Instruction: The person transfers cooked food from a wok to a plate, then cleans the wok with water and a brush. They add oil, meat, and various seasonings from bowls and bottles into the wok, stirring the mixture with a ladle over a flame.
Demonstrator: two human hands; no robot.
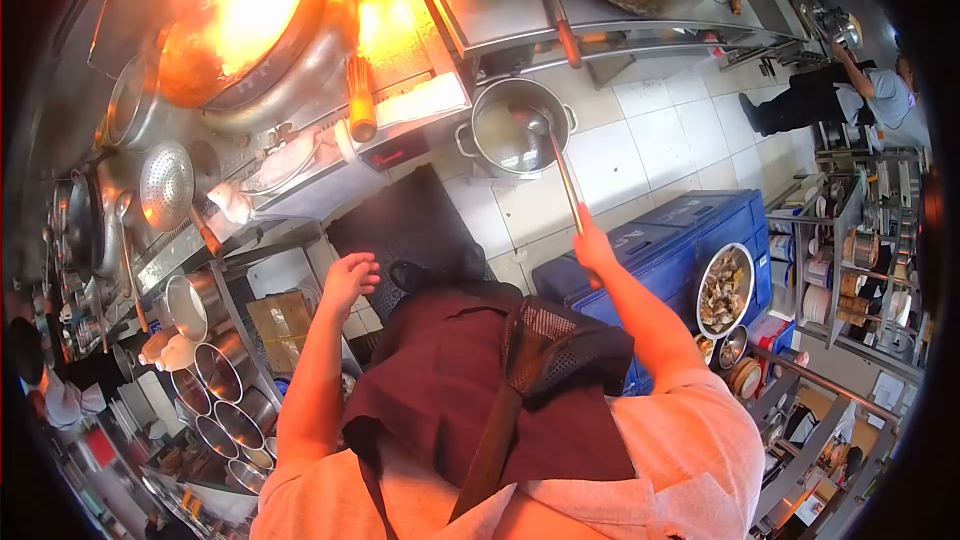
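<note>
My right hand [597, 252] is closed around the handle of a long ladle [566, 175]. The ladle's head dips into a deep metal pot [471, 140] with two side handles, which holds some liquid. My left hand [350, 282] hangs in the air near the stove front, holding nothing, its fingers loosely apart. Up and to the left, large flames rise from a wok [325, 40] on the burner. A wooden-handled tool [361, 100] lies beside the wok.
A perforated skimmer [167, 180] rests at the stove's left. Several metal canisters [240, 427] stand at lower left. To the right are a blue chest [650, 230] and a bowl of food pieces [725, 290]. Another person [860, 95] stands at far right.
</note>
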